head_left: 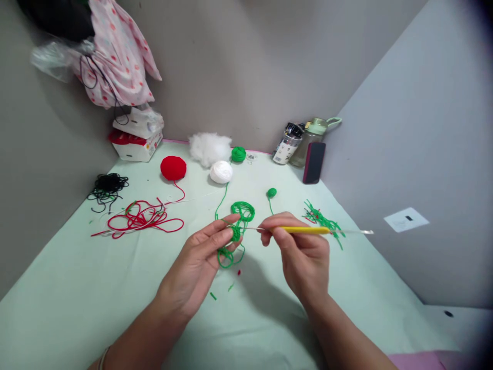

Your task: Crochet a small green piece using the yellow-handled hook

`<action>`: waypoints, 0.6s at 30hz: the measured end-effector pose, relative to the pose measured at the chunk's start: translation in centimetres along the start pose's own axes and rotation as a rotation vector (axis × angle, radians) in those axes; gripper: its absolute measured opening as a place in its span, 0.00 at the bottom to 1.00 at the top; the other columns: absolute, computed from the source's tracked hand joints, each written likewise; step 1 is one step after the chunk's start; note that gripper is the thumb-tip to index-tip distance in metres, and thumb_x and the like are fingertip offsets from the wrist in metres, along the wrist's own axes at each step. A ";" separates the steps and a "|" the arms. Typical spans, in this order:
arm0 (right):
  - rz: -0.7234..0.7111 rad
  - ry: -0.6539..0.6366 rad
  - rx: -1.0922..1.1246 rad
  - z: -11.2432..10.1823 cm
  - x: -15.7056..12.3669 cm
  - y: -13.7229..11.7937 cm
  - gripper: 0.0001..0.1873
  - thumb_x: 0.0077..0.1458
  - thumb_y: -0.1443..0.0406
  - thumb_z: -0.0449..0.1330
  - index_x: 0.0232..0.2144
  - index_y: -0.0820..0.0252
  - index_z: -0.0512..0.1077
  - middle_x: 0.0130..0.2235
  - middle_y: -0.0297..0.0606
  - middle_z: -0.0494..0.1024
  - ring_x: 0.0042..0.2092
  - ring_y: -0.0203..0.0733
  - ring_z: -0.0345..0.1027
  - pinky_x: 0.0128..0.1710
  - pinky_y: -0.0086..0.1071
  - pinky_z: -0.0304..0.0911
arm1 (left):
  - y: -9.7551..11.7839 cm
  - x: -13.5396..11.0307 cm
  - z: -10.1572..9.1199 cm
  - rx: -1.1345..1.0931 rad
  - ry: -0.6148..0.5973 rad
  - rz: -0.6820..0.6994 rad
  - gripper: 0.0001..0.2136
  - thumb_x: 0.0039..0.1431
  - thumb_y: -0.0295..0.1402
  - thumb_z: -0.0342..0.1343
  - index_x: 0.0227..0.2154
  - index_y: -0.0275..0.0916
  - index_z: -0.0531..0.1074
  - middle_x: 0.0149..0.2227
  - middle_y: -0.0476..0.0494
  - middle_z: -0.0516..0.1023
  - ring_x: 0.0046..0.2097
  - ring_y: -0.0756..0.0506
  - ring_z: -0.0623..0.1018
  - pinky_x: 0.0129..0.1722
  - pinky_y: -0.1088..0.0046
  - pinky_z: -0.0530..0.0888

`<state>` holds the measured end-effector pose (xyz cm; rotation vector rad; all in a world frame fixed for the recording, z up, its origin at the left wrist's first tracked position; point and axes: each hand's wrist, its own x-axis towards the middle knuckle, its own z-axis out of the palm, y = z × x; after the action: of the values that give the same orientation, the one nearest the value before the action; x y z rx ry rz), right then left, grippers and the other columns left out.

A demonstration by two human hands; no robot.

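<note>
Between the thumb and fingers of my left hand point(200, 257) is pinched a small green crochet piece point(235, 234). Loops of green yarn point(243, 210) hang above and below it. My right hand point(302, 252) grips a crochet hook by its yellow handle point(306, 230). The hook's thin metal shaft point(252, 228) points left and reaches the green piece; whether its tip is inside a stitch I cannot tell. A second metal end point(367, 232) sticks out to the right. A strand runs from the work up toward a green yarn ball point(238, 154); a smaller green ball point(271, 192) lies nearer.
Red yarn ball point(173, 168), white yarn ball point(221, 172) and white stuffing point(210, 149) sit at the back. Loose red yarn point(142, 221) and black yarn point(110, 187) lie left, green scraps point(325, 221) right. A phone point(314, 163) leans by a bottle point(308, 141).
</note>
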<state>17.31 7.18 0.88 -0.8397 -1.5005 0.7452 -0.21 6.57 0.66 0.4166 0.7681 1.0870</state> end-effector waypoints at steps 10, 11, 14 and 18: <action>0.254 -0.053 0.266 0.4 0.5 0.4 0.09 0.67 0.59 0.65 0.39 0.53 0.85 0.38 0.38 0.85 0.33 0.37 0.75 0.35 0.33 0.73 | -0.4 -0.5 -0.1 0.239 -0.022 0.102 0.14 0.58 0.39 0.71 0.47 0.49 0.85 0.43 0.46 0.84 0.53 0.40 0.77 0.60 0.61 0.64; 0.277 -0.053 0.299 0.3 0.6 0.4 0.09 0.68 0.59 0.64 0.39 0.54 0.84 0.38 0.38 0.85 0.33 0.37 0.75 0.35 0.33 0.74 | -0.3 -0.5 -0.1 0.234 -0.016 0.100 0.14 0.58 0.40 0.71 0.47 0.48 0.85 0.43 0.46 0.84 0.53 0.40 0.76 0.60 0.61 0.64; 0.299 -0.057 0.352 0.1 0.6 0.3 0.11 0.69 0.59 0.62 0.38 0.55 0.83 0.37 0.37 0.84 0.32 0.36 0.76 0.35 0.32 0.74 | -0.1 -0.5 -0.1 0.246 0.021 0.107 0.14 0.57 0.40 0.71 0.45 0.48 0.86 0.41 0.46 0.82 0.50 0.41 0.75 0.58 0.62 0.65; 0.218 -0.076 0.228 0.0 0.1 -0.1 0.11 0.72 0.61 0.59 0.40 0.55 0.82 0.39 0.38 0.85 0.34 0.38 0.77 0.37 0.34 0.75 | 0.0 -0.5 -0.2 0.297 0.064 0.129 0.13 0.56 0.40 0.72 0.45 0.51 0.86 0.38 0.49 0.77 0.46 0.43 0.73 0.55 0.63 0.65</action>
<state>17.29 7.22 1.01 -0.8155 -1.3723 1.0990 -0.49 6.09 0.65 0.6928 0.9750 1.1134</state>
